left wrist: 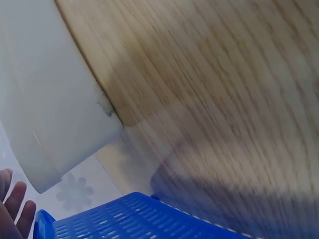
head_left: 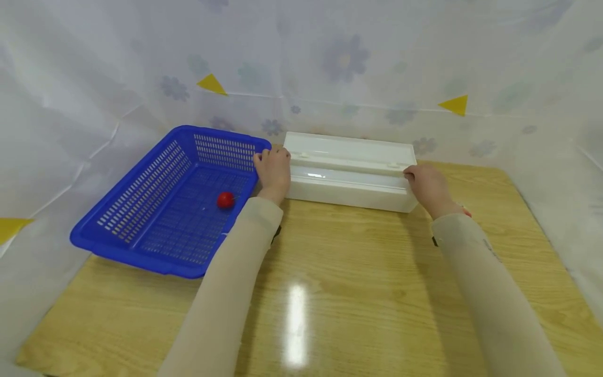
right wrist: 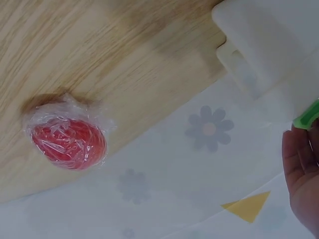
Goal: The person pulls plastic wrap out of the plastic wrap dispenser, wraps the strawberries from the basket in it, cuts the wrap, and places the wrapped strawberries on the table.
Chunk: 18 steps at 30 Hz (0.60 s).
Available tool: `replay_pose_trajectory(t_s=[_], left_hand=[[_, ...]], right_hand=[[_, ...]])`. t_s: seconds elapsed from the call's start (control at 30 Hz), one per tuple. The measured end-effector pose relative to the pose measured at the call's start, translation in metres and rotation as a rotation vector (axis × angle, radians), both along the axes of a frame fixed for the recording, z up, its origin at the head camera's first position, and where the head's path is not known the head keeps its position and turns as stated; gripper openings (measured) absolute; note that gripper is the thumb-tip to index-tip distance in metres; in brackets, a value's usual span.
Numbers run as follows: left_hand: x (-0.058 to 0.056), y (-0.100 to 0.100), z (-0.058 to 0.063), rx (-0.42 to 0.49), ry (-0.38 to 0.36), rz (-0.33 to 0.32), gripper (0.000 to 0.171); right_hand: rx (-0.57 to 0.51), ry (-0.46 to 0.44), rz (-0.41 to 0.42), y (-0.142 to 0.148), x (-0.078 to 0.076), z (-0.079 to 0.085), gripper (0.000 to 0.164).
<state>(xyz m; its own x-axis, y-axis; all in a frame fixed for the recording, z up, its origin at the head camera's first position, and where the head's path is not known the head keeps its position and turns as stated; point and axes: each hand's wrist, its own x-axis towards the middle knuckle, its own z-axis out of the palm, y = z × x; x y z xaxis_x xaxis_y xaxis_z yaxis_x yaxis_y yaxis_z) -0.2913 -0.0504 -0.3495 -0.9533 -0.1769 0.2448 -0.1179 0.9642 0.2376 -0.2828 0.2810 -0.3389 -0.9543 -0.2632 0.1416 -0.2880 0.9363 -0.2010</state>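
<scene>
A long white box (head_left: pixel 348 196), apparently a cling film dispenser, has its lid raised at the back. My left hand (head_left: pixel 274 170) is at its left end, fingers bent against the edge; the thumb is hidden. At the right end, my right hand (head_left: pixel 427 187) has thumb and forefinger together. Its fingertips pinch a small green piece (right wrist: pixel 307 117), seen in the right wrist view. A red round thing wrapped in clear film (right wrist: pixel 70 139) lies on the table beyond that hand. A red tomato (head_left: pixel 225 200) lies in the blue basket (head_left: pixel 165 267), left of my left hand.
The wood-grain table (head_left: pixel 348 293) ends at a white flowered curtain (head_left: pixel 348 63) behind the box. Yellow triangles (head_left: pixel 456 105) mark the curtain. The basket's right rim lies close to my left forearm.
</scene>
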Motion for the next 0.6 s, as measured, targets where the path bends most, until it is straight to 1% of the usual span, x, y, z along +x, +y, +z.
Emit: replay_pose_trajectory(t_s=[0.1,0.2,0.3,0.43,0.6], left_hand=[[0.0,-0.001,-0.002,-0.013,0.005,-0.001,0.029],[-0.001,-0.002,-0.003,-0.024,0.009,0.0,0.029],[-0.002,-0.002,-0.004,-0.039,0.01,0.003,0.03],[-0.002,0.0,-0.003,-0.06,0.0,0.013,0.031],[0.0,0.003,-0.004,-0.05,-0.005,0.019,0.03]], right_hand=[[-0.004,0.033,0.03,0.003,-0.001,0.0,0.024],[-0.006,0.047,0.038,0.005,-0.003,0.0,0.023],[-0.029,0.037,0.023,0.007,-0.005,0.0,0.023],[-0.069,-0.003,-0.006,0.008,-0.011,0.002,0.026],[-0.091,-0.043,-0.035,0.006,-0.015,0.003,0.028]])
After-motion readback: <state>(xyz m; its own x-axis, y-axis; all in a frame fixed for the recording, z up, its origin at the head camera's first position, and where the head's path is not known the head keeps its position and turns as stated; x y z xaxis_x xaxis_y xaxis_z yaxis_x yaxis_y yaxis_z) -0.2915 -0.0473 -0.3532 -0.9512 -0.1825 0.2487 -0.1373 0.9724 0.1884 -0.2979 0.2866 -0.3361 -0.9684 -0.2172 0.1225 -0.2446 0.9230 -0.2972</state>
